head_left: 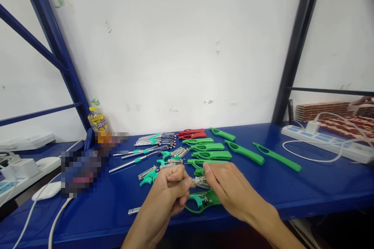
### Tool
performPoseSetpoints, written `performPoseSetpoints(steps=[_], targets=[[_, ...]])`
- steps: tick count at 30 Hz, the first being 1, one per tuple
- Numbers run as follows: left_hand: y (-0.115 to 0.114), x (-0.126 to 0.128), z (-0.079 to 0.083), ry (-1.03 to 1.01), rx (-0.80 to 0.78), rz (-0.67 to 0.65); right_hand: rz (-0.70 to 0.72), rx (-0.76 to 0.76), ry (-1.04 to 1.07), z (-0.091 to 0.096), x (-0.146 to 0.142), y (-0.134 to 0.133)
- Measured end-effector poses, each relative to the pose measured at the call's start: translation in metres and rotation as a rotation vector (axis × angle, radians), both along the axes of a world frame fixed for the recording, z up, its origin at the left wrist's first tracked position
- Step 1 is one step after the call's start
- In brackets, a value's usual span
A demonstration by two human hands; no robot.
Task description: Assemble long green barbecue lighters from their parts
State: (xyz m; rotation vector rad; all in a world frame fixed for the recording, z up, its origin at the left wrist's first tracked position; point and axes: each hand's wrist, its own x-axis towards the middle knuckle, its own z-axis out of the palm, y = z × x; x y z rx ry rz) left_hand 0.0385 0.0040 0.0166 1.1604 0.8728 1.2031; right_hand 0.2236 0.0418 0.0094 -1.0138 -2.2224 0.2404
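Several metal rods (pixel 124 166) lie left, farther off. Your left hand (pixel 173 188) pinches, thumb to fingers, a small clear part (pixel 200 180): glossy, see-through, set between your hands. Nearer, green casing (pixel 216 197), teal trigger (pixel 199 201) inside. Your right hand (pixel 233 186): fingertips hidden, can't tell its grip.

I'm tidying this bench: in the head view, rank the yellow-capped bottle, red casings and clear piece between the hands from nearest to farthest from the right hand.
1. Clear piece: beside the right hand, on its left.
2. Red casings: farther back, toward the wall.
3. Yellow-capped bottle: back left.
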Motion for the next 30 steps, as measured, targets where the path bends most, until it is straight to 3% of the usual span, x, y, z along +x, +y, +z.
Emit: performPoseSetpoints(steps=[8,12,16,24,30], targets=[[-0.002,-0.001,0.001,0.113,0.031,0.021,-0.028,-0.006,0.025,0.001,-0.002,0.0],[0.006,-0.002,0.003,0.296,0.065,0.018,-0.047,-0.142,0.017,0.006,0.009,0.002],[0.014,-0.002,0.002,0.484,0.152,0.133,-0.075,-0.247,0.007,0.012,0.026,0.007],[0.018,0.011,-0.018,1.079,0.467,0.181,-0.131,-0.27,-0.07,0.018,0.043,0.013],[0.022,0.021,-0.026,1.214,0.43,0.142,-0.114,-0.279,-0.162,0.016,0.041,0.012]])
